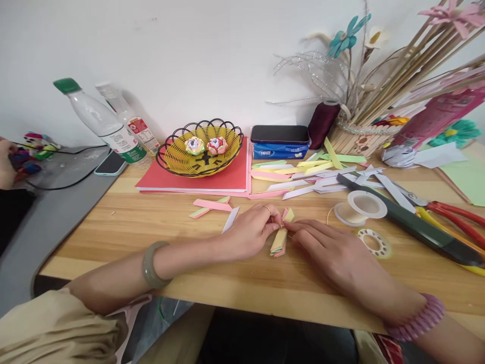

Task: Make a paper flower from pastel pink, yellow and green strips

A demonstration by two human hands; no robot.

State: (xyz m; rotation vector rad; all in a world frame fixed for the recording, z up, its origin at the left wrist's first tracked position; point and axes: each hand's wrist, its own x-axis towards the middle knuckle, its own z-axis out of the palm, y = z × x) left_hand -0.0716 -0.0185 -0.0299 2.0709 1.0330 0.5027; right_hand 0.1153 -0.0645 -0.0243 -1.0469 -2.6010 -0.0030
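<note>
A small bundle of folded paper strips, yellow, green and pink, lies on the wooden table between my hands. At its narrow middle, the pinched fingertips of my left hand close on a thin pale thread. From the other side my right hand also pinches at this middle, its thumb and forefinger together on the thread; the exact grip is partly hidden. Close by on the right stands a spool of cream thread, with a loose end curling off it. A flat white ring-shaped spool lies just below.
Loose folded paper strips spread behind my hands. Farther right are a dark green long-handled tool and red-handled pliers. A yellow basket with two paper flowers rests on red paper. At far left shows another person's hand.
</note>
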